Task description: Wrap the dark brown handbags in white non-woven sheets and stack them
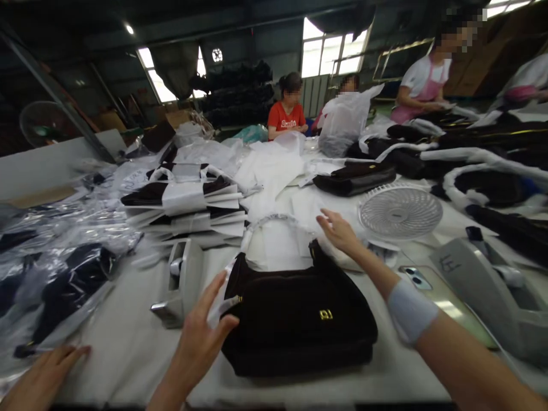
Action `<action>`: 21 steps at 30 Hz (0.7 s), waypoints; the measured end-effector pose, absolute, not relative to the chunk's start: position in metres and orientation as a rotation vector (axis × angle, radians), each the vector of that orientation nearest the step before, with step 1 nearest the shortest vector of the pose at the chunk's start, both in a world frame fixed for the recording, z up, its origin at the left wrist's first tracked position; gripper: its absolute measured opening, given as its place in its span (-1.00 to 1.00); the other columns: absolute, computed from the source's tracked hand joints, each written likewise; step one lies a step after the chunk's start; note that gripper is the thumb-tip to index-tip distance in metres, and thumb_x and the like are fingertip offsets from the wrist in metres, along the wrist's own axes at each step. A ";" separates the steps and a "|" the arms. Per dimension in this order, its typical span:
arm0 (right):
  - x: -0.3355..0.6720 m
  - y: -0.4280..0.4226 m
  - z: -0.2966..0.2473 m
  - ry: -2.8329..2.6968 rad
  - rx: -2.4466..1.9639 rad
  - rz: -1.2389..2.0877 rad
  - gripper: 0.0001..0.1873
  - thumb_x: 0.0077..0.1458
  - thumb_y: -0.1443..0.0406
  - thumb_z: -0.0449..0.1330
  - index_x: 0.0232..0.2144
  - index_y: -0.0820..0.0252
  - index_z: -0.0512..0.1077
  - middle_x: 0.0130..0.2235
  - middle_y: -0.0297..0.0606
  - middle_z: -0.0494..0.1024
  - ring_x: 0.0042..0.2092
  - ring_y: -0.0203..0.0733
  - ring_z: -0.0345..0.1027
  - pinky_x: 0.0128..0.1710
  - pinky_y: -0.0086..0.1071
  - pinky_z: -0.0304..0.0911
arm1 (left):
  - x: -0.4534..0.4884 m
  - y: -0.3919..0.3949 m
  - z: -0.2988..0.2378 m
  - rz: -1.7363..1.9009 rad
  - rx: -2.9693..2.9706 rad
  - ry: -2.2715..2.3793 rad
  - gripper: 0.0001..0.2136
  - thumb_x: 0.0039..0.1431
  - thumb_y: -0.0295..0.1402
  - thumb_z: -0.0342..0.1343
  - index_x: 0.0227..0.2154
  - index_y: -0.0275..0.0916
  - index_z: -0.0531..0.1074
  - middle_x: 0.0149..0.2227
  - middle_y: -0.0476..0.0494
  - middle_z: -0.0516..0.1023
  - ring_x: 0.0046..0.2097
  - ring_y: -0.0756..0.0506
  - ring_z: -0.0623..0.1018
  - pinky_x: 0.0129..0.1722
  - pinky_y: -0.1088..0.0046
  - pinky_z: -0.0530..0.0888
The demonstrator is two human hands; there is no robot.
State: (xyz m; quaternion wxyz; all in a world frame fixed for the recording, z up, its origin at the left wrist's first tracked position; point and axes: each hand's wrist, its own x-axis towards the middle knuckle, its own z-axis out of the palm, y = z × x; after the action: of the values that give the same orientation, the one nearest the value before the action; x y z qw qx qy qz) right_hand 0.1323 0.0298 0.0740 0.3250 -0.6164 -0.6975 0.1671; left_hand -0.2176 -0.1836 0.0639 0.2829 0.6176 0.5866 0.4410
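A dark handbag (295,319) with a small gold emblem lies on the white-covered table before me. Its handle (274,218) is wrapped in pale padding and arches away from me. My left hand (199,334) is at the bag's left end, thumb and fingers apart around the corner; whether it touches the fabric I cannot tell. Close to that hand, a white-wrapped zip pull (231,303) sticks out from the bag. Beyond the bag's right side, my right hand (338,231) reaches out with fingers stretched, holding nothing, beside the handle. A white band (411,311) circles my right forearm.
Grey tape dispensers stand left (184,279) and right (492,291). A phone (445,302) and a round fan (400,211) lie to the right. Bags with white paper (184,200) are stacked behind. Another person's hand (51,371) rests at lower left, near plastic-wrapped bags (72,285). Co-workers are opposite.
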 end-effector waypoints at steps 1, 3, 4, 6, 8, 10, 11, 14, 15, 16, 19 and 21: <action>0.150 0.008 0.074 -1.837 -1.619 0.468 -0.37 0.25 0.02 -0.10 0.16 0.35 0.29 0.14 0.10 0.39 0.06 0.03 0.34 0.15 -0.14 0.15 | -0.228 -0.210 0.042 1.198 1.561 1.614 -0.17 -0.01 0.18 0.18 0.27 -0.08 0.15 0.30 -0.25 0.26 0.28 -0.32 0.30 0.28 0.05 0.23; 0.185 -0.049 0.063 -1.832 -1.705 0.629 -0.29 0.21 -0.12 -0.17 0.02 0.27 0.43 -0.11 0.06 0.56 -0.11 0.11 0.45 0.01 -0.07 0.27 | -0.234 -0.253 -0.002 1.264 1.323 1.660 -0.02 -0.06 0.22 0.19 0.34 -0.12 -0.04 0.25 -0.35 0.31 0.24 -0.35 0.36 0.21 0.03 0.32; 0.197 -0.080 0.054 -1.789 -1.786 0.770 -0.22 0.17 -0.21 -0.23 -0.11 0.23 0.49 -0.23 0.05 0.59 -0.17 0.15 0.47 -0.07 -0.06 0.32 | -0.231 -0.266 -0.020 1.298 1.229 1.671 0.00 -0.07 0.22 0.19 0.35 -0.12 -0.07 0.21 -0.37 0.35 0.20 -0.37 0.41 0.17 0.02 0.37; 0.206 -0.137 0.031 -1.745 -1.837 0.866 -0.23 0.07 -0.30 -0.18 -0.30 0.15 0.51 -0.28 0.00 0.60 -0.17 0.17 0.47 -0.11 -0.09 0.34 | -0.215 -0.271 -0.043 1.326 1.194 1.679 0.02 -0.16 0.15 0.29 0.32 -0.16 0.02 0.19 -0.37 0.38 0.18 -0.39 0.41 0.17 0.01 0.37; 0.196 -0.170 0.012 -1.743 -1.785 0.871 -0.31 0.07 -0.29 -0.11 -0.36 0.12 0.47 -0.27 -0.05 0.61 -0.14 0.13 0.46 -0.11 -0.15 0.33 | -0.197 -0.254 -0.044 1.326 1.207 1.667 -0.03 -0.19 0.02 0.35 0.28 -0.19 0.08 0.17 -0.35 0.39 0.19 -0.37 0.41 0.18 0.03 0.36; 0.175 -0.174 0.005 -1.688 -1.741 0.859 -0.38 0.10 -0.25 -0.07 -0.31 0.11 0.43 -0.24 -0.10 0.60 -0.12 0.09 0.45 -0.10 -0.18 0.33 | -0.184 -0.224 -0.029 1.329 1.170 1.680 -0.16 -0.12 -0.07 0.34 0.21 -0.20 0.13 0.10 -0.31 0.44 0.14 -0.32 0.46 0.15 0.06 0.38; 0.164 -0.166 0.007 -1.643 -1.730 0.856 -0.40 0.11 -0.23 -0.06 -0.26 0.11 0.42 -0.22 -0.12 0.60 -0.11 0.07 0.45 -0.10 -0.19 0.32 | -0.180 -0.207 -0.020 1.339 1.153 1.677 -0.23 -0.08 -0.08 0.33 0.16 -0.21 0.15 0.06 -0.29 0.47 0.10 -0.29 0.48 0.14 0.08 0.39; 0.138 -0.123 0.026 -1.531 -1.724 0.760 -0.46 0.19 -0.14 -0.07 -0.08 0.10 0.36 -0.16 -0.16 0.58 -0.11 0.02 0.45 -0.07 -0.18 0.30 | -0.175 -0.156 0.006 1.412 1.166 1.606 -0.38 -0.04 -0.11 0.30 0.03 -0.22 0.22 -0.03 -0.24 0.50 0.03 -0.22 0.51 0.13 0.14 0.38; 0.134 -0.108 0.033 -1.501 -1.738 0.705 -0.49 0.21 -0.09 -0.09 -0.05 0.11 0.35 -0.15 -0.15 0.57 -0.10 0.01 0.44 -0.05 -0.17 0.28 | -0.175 -0.143 0.012 1.437 1.178 1.581 -0.42 -0.03 -0.11 0.30 0.00 -0.23 0.24 -0.04 -0.23 0.50 0.02 -0.20 0.51 0.12 0.16 0.38; 0.132 -0.096 0.038 -1.472 -1.761 0.651 -0.50 0.23 -0.05 -0.11 -0.05 0.12 0.35 -0.15 -0.13 0.56 -0.08 0.02 0.43 -0.02 -0.15 0.26 | -0.176 -0.133 0.016 1.453 1.186 1.566 -0.45 -0.03 -0.11 0.30 -0.03 -0.23 0.27 -0.06 -0.22 0.51 0.00 -0.20 0.51 0.11 0.18 0.38; 0.139 -0.089 0.034 -1.421 -1.842 0.597 -0.46 0.23 -0.02 -0.18 -0.12 0.20 0.41 -0.21 -0.05 0.56 -0.07 0.07 0.43 0.02 -0.06 0.24 | -0.184 -0.131 0.012 1.442 1.171 1.567 -0.53 -0.04 -0.09 0.30 -0.14 -0.25 0.36 -0.17 -0.21 0.53 -0.06 -0.21 0.52 0.06 0.16 0.41; 0.152 -0.106 0.017 -1.440 -1.816 0.661 -0.39 0.20 -0.08 -0.19 -0.16 0.22 0.45 -0.18 -0.01 0.57 -0.04 0.11 0.43 0.05 -0.03 0.25 | -0.190 -0.152 -0.002 1.421 1.143 1.561 -0.54 -0.04 -0.05 0.28 -0.18 -0.27 0.38 -0.23 -0.22 0.54 -0.10 -0.23 0.54 0.01 0.12 0.44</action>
State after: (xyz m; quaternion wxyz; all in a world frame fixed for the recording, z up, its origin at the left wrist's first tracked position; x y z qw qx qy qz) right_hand 0.1521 -0.1060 0.0175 0.3576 -0.7036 -0.5581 0.2561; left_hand -0.1899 -0.1524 -0.0016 0.3620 0.4438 0.6062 0.5518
